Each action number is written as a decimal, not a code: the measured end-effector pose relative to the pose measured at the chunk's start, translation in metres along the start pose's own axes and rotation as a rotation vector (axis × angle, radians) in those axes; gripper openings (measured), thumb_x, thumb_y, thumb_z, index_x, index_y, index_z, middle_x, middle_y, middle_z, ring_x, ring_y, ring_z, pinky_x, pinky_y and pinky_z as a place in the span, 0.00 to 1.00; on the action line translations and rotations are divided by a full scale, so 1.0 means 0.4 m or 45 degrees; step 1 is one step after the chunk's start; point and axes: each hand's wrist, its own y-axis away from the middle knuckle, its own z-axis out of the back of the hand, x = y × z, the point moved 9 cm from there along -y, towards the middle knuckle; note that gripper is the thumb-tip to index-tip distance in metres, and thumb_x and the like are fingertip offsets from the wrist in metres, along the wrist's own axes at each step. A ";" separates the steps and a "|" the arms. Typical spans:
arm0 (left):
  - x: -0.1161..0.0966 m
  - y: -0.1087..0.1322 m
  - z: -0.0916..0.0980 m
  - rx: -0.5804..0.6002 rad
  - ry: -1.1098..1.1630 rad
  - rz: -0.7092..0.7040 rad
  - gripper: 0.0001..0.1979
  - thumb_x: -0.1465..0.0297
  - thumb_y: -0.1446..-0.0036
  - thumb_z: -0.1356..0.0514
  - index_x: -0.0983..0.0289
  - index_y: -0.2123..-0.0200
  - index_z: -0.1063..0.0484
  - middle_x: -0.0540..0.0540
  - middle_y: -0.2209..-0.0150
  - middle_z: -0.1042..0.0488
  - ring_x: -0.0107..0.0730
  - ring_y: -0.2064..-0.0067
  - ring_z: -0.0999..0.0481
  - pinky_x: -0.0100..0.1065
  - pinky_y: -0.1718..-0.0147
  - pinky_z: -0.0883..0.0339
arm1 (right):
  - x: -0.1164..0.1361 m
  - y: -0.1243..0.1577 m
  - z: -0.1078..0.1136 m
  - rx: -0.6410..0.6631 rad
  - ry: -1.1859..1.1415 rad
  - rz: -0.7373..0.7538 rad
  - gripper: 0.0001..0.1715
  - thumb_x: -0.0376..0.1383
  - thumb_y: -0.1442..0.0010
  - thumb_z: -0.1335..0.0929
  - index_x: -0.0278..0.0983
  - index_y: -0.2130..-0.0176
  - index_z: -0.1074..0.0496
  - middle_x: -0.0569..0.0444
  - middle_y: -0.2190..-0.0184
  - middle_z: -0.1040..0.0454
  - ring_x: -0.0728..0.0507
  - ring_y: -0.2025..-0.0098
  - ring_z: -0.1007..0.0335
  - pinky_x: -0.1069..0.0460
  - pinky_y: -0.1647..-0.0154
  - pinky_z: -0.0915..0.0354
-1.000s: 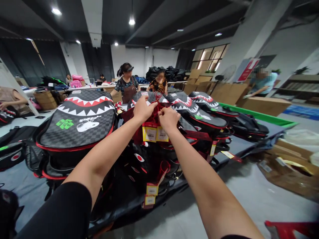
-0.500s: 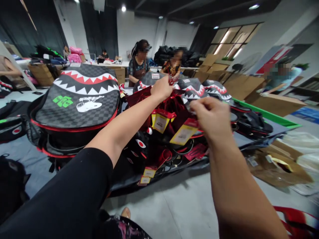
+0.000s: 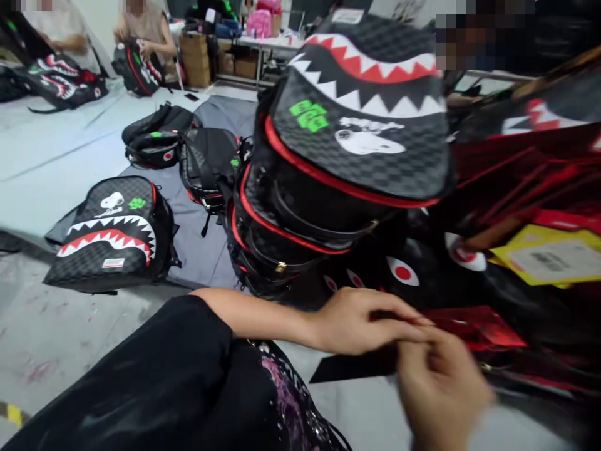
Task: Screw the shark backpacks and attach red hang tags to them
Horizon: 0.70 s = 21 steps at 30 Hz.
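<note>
- Checking near centre, we see the right hand (image 3: 444,385) apparently pinching a dark strip (image 3: 352,368) jutting left.
- Left hand (image 3: 359,322): fingers narrow; we cannot tell its hold.
- A loose pinch could drop the strip.

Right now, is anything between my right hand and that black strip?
Nothing visible: the black strip runs right up to your right hand, with your left hand close by. Blur hides the exact grip.
</note>
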 end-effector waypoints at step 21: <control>0.394 0.372 0.856 -0.082 -1.125 0.633 0.12 0.71 0.39 0.45 0.58 0.57 0.24 0.55 0.61 0.20 0.38 0.60 0.22 0.32 0.66 0.36 | 0.271 0.181 -0.894 0.874 0.211 -0.072 0.18 0.34 0.37 0.39 0.38 0.48 0.34 0.47 0.59 0.22 0.40 0.61 0.23 0.49 0.62 0.31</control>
